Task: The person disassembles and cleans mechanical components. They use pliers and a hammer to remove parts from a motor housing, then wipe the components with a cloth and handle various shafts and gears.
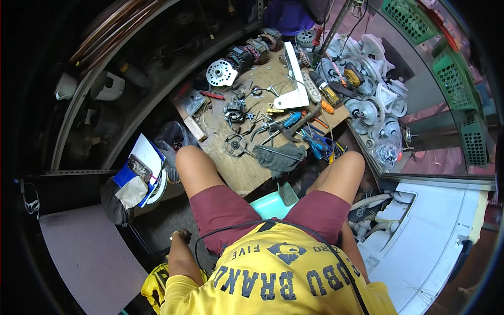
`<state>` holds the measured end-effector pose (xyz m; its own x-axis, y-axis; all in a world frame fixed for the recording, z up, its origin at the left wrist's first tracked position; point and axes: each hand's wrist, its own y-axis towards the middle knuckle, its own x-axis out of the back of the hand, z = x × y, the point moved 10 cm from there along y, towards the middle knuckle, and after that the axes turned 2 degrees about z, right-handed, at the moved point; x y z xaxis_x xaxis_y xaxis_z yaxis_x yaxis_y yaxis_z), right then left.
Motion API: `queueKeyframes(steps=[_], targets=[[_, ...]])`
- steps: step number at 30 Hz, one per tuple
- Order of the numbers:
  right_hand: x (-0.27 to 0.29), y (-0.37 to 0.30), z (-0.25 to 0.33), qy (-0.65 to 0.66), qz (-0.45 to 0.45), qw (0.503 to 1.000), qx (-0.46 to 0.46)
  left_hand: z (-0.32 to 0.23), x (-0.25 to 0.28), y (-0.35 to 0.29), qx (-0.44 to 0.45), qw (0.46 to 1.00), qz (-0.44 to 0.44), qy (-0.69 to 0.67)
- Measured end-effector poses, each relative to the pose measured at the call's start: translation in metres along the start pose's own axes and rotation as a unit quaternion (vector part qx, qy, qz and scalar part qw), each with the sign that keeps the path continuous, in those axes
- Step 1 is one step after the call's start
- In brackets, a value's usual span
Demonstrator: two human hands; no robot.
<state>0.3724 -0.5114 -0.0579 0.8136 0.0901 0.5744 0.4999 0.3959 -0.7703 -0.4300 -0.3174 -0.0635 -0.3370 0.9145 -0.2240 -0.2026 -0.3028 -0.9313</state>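
Observation:
My left hand [181,236] hangs low beside my left thigh, away from the workbench. Its fingers are dark and too small to make out, and I see nothing held in it. Of my right arm only the forearm [352,248] shows, beside my right thigh; the hand is out of sight. In front of my knees is a wooden workbench [226,165] covered in parts. A small motor [234,109], a ring-shaped metal part [234,144], a hammer [302,125], a grey cloth [280,159] and a white bracket-like piece [294,97] lie on it.
Copper-wound motors [255,50] line the bench's far edge. Clear plastic and white wheel-like parts [370,110] pile up at right. A phone [139,168] rests on papers at left. A white appliance panel [420,247] lies at lower right, a turquoise plastic piece [269,206] between my legs.

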Motion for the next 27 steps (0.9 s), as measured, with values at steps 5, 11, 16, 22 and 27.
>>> queueKeyframes(steps=[5,11,16,22,27], targets=[[0.017,-0.001,-0.003,-0.017,-0.015,1.0,0.0,-0.029,0.003,-0.012,0.013,0.994,-0.107,0.004],[0.01,-0.005,-0.004,-0.021,-0.007,1.0,0.002,-0.03,-0.001,-0.004,-0.033,0.969,-0.121,0.213],[0.005,-0.005,-0.001,-0.028,-0.005,1.0,0.005,-0.045,-0.014,0.001,-0.09,0.86,-0.124,0.487],[0.01,0.001,0.01,-0.036,-0.011,0.999,0.012,-0.054,0.001,0.003,-0.097,0.864,-0.152,0.47],[0.015,0.001,0.018,-0.04,-0.02,0.999,0.017,-0.07,0.043,-0.012,-0.141,0.86,-0.26,0.417]])
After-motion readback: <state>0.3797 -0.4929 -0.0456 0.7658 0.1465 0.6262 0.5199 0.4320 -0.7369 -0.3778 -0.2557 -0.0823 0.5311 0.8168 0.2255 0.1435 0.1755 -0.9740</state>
